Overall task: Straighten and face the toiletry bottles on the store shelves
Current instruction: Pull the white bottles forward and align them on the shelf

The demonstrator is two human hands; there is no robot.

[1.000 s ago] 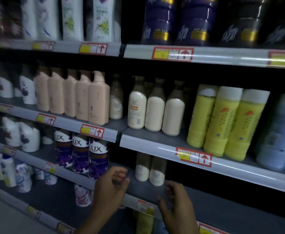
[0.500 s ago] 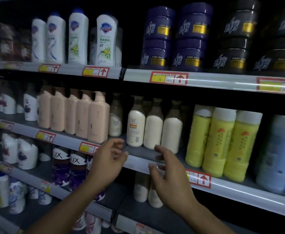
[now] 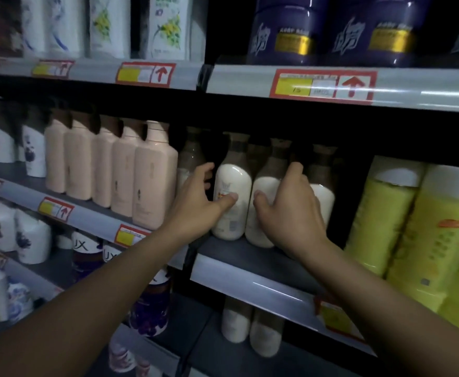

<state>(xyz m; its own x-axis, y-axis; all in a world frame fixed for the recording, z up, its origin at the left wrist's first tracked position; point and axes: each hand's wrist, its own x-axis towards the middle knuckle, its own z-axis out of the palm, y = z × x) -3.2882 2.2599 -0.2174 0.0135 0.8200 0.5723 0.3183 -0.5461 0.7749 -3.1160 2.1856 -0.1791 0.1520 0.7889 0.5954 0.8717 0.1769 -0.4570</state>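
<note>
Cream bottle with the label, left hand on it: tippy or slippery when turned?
Likely somewhat tippy: the cream bottle is tall, tapering to a narrow brown neck. Probably slick, since its surface looks smooth and glossy. The left hand holds it thumb in front, fingers behind, which should steady it.

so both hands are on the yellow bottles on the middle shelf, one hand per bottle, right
Not quite: the head view shows them on the cream white bottles, not the yellow bottles to the right. The left hand grips one white bottle and the right hand the next white bottle, on the middle shelf.
</note>
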